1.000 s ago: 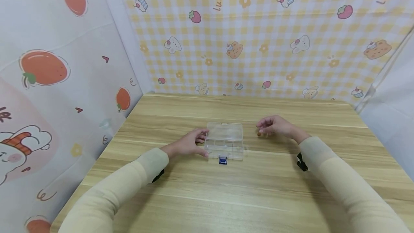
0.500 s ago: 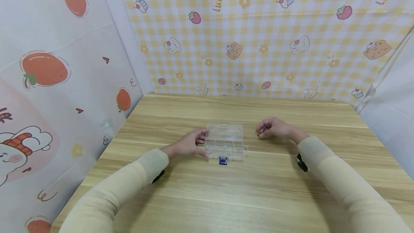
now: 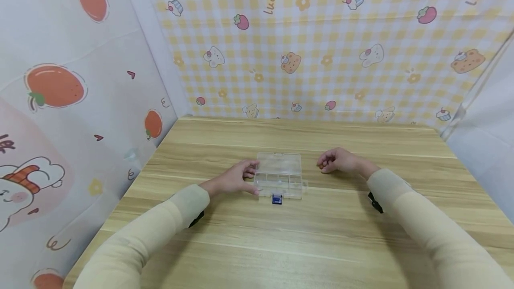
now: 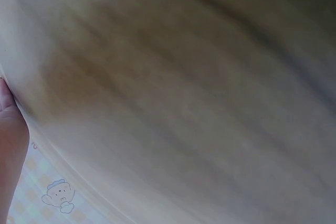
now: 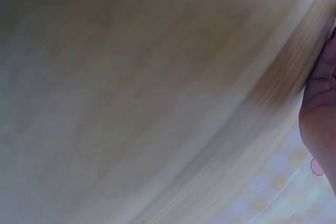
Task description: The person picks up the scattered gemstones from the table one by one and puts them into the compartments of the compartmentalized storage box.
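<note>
A clear plastic compartment box point(image 3: 278, 186) lies on the wooden table with its lid point(image 3: 279, 163) folded back, away from the person. A blue latch tab or label point(image 3: 277, 199) shows at its front edge. My left hand point(image 3: 234, 178) rests at the box's left side, thumb and fingers spread along its edge. To the right of the box, my right hand point(image 3: 339, 161) is low over the table, its fingertips pinching a small brown bead-like piece point(image 3: 321, 167), mostly covered by the fingers. Both wrist views show only part of each hand at the frame's edge.
The wooden table point(image 3: 281, 244) reaches back to a checked cloth point(image 3: 265, 88) with printed cartoons. A white fruit-print cloth point(image 3: 108, 101) hangs on the left. A black wrist strap point(image 3: 375, 202) is on the right sleeve.
My right hand has lowered slightly toward the person, and its fingers have closed in around the small brown piece. My left hand and the box have stayed in place.
</note>
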Action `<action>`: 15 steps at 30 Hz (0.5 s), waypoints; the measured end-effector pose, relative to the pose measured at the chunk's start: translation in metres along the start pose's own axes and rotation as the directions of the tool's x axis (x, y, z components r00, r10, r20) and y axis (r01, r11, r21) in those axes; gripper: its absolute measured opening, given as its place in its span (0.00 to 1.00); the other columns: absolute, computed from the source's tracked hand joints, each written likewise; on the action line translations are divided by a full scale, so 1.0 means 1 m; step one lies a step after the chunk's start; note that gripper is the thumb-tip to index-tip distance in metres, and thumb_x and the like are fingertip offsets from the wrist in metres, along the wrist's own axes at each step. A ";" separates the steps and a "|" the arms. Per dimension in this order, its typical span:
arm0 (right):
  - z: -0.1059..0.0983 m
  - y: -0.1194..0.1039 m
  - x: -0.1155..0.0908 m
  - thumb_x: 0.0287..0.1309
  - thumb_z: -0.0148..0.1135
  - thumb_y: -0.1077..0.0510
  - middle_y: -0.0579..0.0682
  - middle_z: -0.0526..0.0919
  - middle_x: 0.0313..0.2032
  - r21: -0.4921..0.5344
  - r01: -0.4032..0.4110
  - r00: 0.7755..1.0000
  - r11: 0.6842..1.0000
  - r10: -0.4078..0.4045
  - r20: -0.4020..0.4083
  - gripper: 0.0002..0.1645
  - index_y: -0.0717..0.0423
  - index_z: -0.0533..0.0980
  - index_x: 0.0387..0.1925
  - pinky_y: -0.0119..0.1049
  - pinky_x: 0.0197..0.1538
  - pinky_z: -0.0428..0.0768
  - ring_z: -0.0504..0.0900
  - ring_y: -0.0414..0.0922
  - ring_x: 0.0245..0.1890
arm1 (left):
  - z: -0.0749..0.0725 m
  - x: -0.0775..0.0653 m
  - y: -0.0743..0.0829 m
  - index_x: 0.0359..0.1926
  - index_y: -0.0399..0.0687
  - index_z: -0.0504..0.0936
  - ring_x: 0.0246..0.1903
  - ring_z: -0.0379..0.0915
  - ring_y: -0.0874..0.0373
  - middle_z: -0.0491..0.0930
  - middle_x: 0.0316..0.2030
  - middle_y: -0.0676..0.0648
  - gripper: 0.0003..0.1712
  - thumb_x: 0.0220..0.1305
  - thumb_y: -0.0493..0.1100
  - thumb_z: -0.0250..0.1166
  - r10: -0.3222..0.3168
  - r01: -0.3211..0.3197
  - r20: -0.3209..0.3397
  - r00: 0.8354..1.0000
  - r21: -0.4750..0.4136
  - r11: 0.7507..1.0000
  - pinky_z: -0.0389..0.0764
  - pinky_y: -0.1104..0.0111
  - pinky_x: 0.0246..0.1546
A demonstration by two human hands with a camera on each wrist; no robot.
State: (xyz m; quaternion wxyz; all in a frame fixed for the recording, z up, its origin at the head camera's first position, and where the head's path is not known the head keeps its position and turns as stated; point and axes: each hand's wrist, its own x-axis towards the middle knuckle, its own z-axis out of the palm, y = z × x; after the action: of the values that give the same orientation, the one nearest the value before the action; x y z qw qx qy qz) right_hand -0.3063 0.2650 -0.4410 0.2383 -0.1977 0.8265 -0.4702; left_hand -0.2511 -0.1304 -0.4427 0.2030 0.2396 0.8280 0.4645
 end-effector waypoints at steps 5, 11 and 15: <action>0.001 -0.001 -0.001 0.55 0.67 0.69 0.54 0.80 0.36 -0.017 0.001 1.000 1.000 -0.001 -0.010 0.14 0.68 0.78 0.44 0.30 0.39 0.78 0.75 0.46 0.37 | 0.000 0.000 0.001 0.73 0.41 0.56 0.60 0.65 0.52 0.64 0.64 0.45 0.56 0.47 0.42 0.79 0.013 -0.013 -0.002 1.000 -0.003 1.000 0.68 0.64 0.63; 0.001 -0.001 -0.002 0.56 0.66 0.68 0.53 0.81 0.36 -0.048 0.004 1.000 0.999 -0.005 -0.012 0.13 0.67 0.79 0.44 0.31 0.39 0.78 0.75 0.46 0.37 | 0.000 0.000 0.001 0.73 0.42 0.56 0.60 0.65 0.51 0.65 0.63 0.44 0.56 0.48 0.43 0.79 0.011 -0.011 -0.003 1.000 -0.006 1.000 0.68 0.63 0.63; 0.000 -0.002 -0.001 0.56 0.66 0.68 0.53 0.82 0.36 -0.058 0.007 1.000 0.998 -0.008 -0.014 0.12 0.67 0.80 0.43 0.31 0.39 0.78 0.75 0.46 0.37 | 0.000 -0.001 0.001 0.73 0.43 0.56 0.59 0.65 0.54 0.65 0.63 0.47 0.56 0.47 0.44 0.79 -0.001 0.001 -0.005 1.000 0.003 1.000 0.68 0.65 0.62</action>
State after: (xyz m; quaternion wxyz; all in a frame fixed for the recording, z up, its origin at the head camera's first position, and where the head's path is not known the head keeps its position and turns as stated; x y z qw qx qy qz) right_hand -0.3048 0.2646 -0.4395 0.2246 -0.2043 0.8406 -0.4486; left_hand -0.2503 -0.1303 -0.4422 0.2005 0.2384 0.8294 0.4637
